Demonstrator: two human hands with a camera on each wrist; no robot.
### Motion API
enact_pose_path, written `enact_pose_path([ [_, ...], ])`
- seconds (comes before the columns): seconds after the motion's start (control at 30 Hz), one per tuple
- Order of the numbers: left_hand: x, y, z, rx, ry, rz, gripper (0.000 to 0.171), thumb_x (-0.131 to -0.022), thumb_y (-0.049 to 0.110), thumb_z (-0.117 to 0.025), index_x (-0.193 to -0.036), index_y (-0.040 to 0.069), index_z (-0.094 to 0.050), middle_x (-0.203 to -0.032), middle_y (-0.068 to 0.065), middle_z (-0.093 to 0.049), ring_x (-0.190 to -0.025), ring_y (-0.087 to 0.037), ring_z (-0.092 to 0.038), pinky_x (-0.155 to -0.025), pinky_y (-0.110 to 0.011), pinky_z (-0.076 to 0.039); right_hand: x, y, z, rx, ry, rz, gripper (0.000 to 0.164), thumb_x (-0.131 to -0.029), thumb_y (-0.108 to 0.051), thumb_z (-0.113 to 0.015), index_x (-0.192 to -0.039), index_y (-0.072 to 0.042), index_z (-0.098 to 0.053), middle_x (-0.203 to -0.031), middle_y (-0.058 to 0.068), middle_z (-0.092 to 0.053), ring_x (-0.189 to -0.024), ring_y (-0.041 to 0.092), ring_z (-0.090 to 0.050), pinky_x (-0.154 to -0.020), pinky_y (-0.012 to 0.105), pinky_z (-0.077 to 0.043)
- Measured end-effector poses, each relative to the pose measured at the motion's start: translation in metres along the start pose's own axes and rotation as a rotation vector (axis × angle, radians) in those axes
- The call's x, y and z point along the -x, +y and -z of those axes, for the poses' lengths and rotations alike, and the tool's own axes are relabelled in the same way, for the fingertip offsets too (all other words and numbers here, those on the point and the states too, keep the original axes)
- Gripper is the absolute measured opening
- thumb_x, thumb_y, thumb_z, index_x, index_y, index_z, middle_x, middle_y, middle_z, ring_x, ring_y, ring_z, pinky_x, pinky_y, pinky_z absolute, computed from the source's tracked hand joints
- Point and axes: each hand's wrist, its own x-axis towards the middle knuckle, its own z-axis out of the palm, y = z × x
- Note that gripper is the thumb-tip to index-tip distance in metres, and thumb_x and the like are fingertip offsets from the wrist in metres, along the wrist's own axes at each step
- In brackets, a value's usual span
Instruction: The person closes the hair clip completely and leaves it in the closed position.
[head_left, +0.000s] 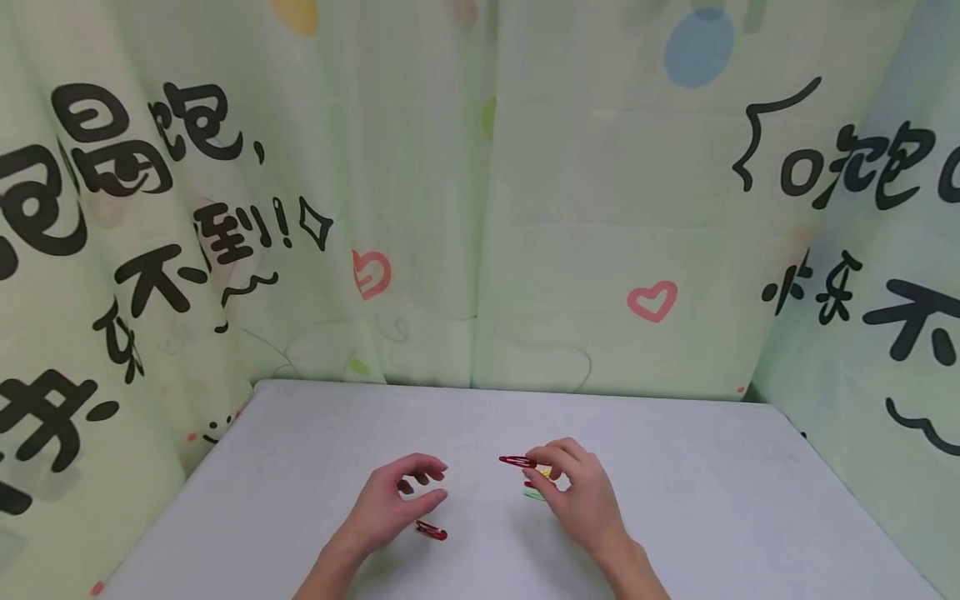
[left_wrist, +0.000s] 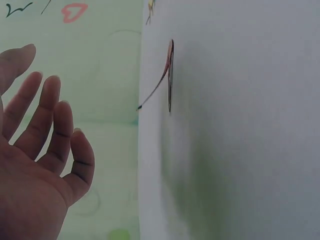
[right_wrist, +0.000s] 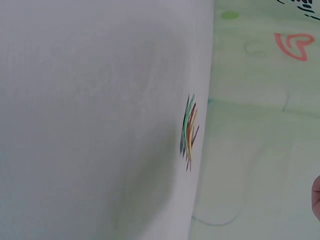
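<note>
My right hand pinches a dark red snap hair clip between thumb and fingers, above the table. Behind and below those fingers lies a small pile of hair clips in green, yellow and red, partly hidden in the head view. My left hand hovers with fingers loosely bent, holding nothing. Just below its thumb, another dark red hair clip lies on the table; in the left wrist view this clip has its two parts spread apart. Only a sliver of the right hand shows in the right wrist view.
The white table has its far edge along a pale green printed curtain. Curtain also hangs at the left and right sides, with black lettering on it. Soft hand shadows fall on the tabletop.
</note>
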Motion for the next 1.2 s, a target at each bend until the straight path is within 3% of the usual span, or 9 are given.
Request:
enact_pose_path([
  [0.1, 0.001, -0.006, 0.006, -0.037, -0.014, 0.002, 0.026, -0.089, 0.021, -0.079, -0.113, 0.014, -0.072, -0.105, -0.004, -0.070, -0.100, -0.030, -0.060, -0.085, -0.034, -0.048, -0.002, 0.005, 0.002, -0.005, -0.009, -0.021, 0.034, -0.069, 0.005, -0.088, -0.093, -0.015, -0.074, -0.089, -0.007, -0.064, -0.065, 0.009, -0.054, -0.061, 0.016, -0.042],
  [0.3, 0.003, -0.017, 0.016, -0.105, -0.088, -0.035, 0.026, -0.090, 0.021, -0.078, -0.113, 0.012, -0.071, -0.104, -0.003, -0.070, -0.098, -0.029, -0.060, -0.084, -0.036, -0.048, -0.003, 0.011, 0.006, 0.033, -0.067, -0.141, 0.032, -0.071, 0.002, -0.089, -0.093, -0.015, -0.074, -0.090, -0.010, -0.064, -0.068, 0.008, -0.055, -0.058, 0.020, -0.046],
  [0.5, 0.002, -0.019, 0.023, -0.138, -0.164, -0.071, 0.026, -0.090, 0.020, -0.077, -0.114, 0.013, -0.071, -0.104, -0.003, -0.070, -0.097, -0.028, -0.060, -0.083, -0.038, -0.048, -0.009, 0.019, 0.010, 0.056, -0.084, -0.189, 0.030, -0.073, 0.004, -0.087, -0.094, -0.013, -0.075, -0.088, -0.001, -0.065, -0.068, 0.010, -0.054, -0.055, 0.022, -0.045],
  [0.73, 0.001, -0.022, 0.027, -0.189, -0.219, -0.082, 0.025, -0.088, 0.018, -0.078, -0.111, 0.015, -0.071, -0.104, 0.002, -0.069, -0.096, -0.023, -0.059, -0.082, -0.037, -0.048, -0.009, 0.033, 0.012, 0.084, -0.147, -0.352, 0.022, -0.079, -0.001, -0.085, -0.096, -0.012, -0.076, -0.087, 0.001, -0.064, -0.070, 0.010, -0.053, -0.058, 0.025, -0.046],
  [0.93, -0.001, -0.024, 0.029, -0.214, -0.260, -0.065, 0.022, -0.087, 0.014, -0.078, -0.108, 0.016, -0.072, -0.102, 0.006, -0.068, -0.095, -0.019, -0.059, -0.081, -0.034, -0.049, -0.010, 0.044, 0.013, 0.098, -0.186, -0.405, 0.019, -0.081, -0.004, -0.084, -0.097, -0.012, -0.076, -0.087, -0.001, -0.063, -0.070, 0.011, -0.053, -0.059, 0.026, -0.046],
  [1.2, -0.001, -0.027, 0.028, -0.257, -0.318, -0.072, 0.022, -0.082, 0.004, -0.080, -0.098, 0.016, -0.073, -0.086, 0.014, -0.064, -0.082, -0.008, -0.056, -0.071, -0.026, -0.049, -0.016, 0.053, 0.015, 0.094, -0.275, -0.493, 0.017, -0.085, -0.009, -0.082, -0.101, -0.011, -0.076, -0.088, -0.003, -0.061, -0.074, 0.014, -0.052, -0.061, 0.026, -0.045],
])
